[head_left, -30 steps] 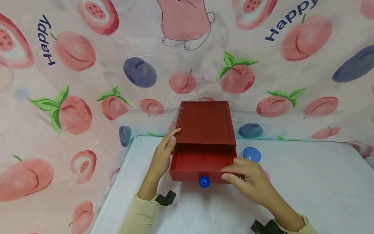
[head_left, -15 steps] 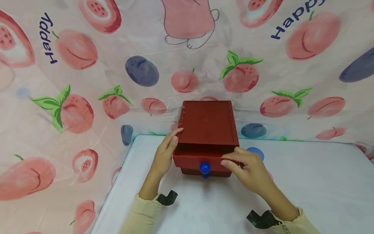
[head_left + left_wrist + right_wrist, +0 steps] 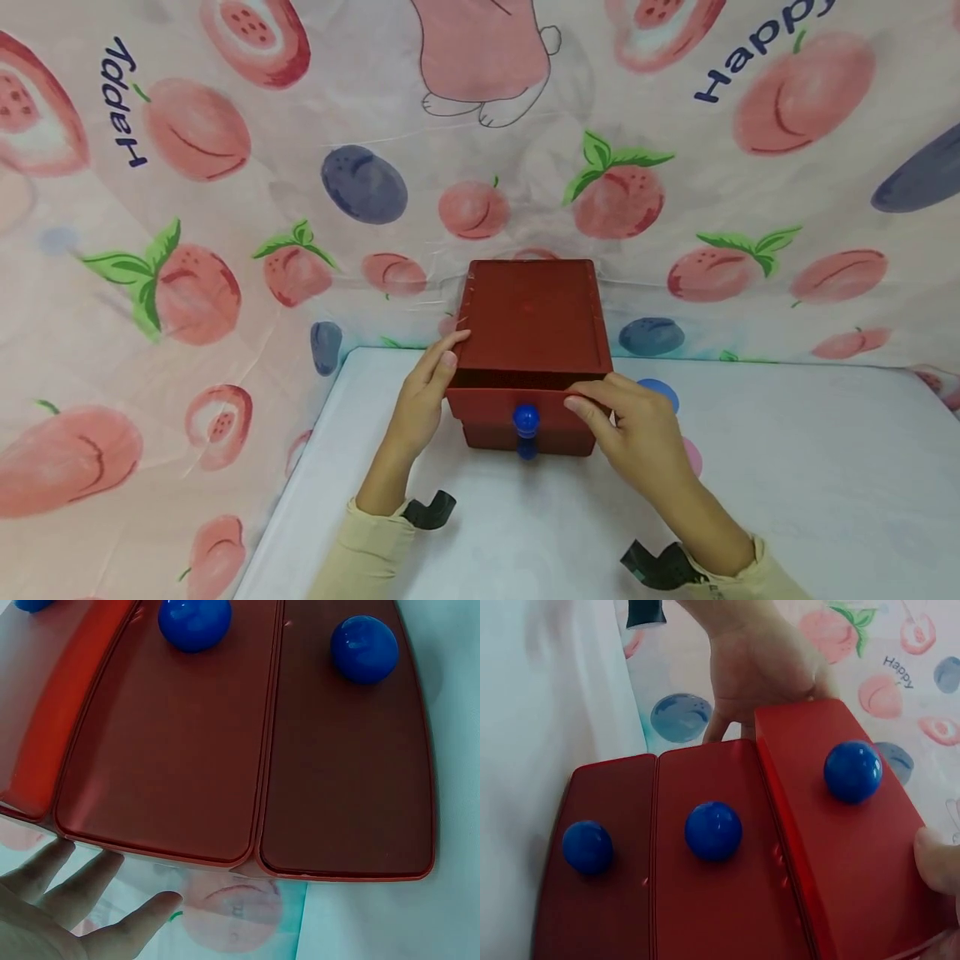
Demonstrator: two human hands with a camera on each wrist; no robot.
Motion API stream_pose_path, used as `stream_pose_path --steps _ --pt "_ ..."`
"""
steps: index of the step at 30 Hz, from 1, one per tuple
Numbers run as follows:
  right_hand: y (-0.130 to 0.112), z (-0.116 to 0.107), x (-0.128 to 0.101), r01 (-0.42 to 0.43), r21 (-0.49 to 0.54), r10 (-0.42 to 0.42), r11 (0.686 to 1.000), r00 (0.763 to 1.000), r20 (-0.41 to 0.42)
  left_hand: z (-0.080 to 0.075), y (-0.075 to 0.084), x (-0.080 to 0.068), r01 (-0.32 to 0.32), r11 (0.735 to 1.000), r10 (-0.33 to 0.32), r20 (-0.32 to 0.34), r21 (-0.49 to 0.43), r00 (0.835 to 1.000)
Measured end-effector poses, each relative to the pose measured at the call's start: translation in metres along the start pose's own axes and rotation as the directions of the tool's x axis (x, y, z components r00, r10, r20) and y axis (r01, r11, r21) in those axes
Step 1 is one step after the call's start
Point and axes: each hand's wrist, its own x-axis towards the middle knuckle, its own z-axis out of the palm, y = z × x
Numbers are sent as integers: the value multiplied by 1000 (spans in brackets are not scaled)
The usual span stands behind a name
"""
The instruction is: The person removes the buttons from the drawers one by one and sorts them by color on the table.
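A red three-drawer box [image 3: 531,321] stands at the back of the white bench [image 3: 787,483], its top drawer [image 3: 517,410] with a blue knob [image 3: 526,417] projecting slightly. The left hand [image 3: 420,400] rests with straight fingers against the box's left side. The right hand [image 3: 637,429] presses extended fingers on the drawer front's right end.

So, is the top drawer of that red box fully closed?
No, the top drawer sticks out past the two lower drawers in the right wrist view.
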Motion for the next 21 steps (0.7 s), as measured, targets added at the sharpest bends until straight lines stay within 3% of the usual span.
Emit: stream_pose_path --steps 5,10,12,15,21 --pt "-9 0 -4 -26 -90 19 996 997 -77 1 0 1 -6 1000 6 8 -9 1000" --pt "-18 3 -11 15 -26 -20 1000 974 -225 0 3 0 0 1000 0 13 -17 1000" --pt "-21 5 -13 32 12 -29 999 977 -209 0 3 -1 3 1000 -3 14 -20 1000" --pt "-26 8 -15 13 58 -6 998 993 -119 1 2 -1 -3 1000 3 11 -19 1000" --pt "-32 17 -15 -28 -13 28 1000 999 23 -1 1 -1 -14 1000 14 1 3 1000"
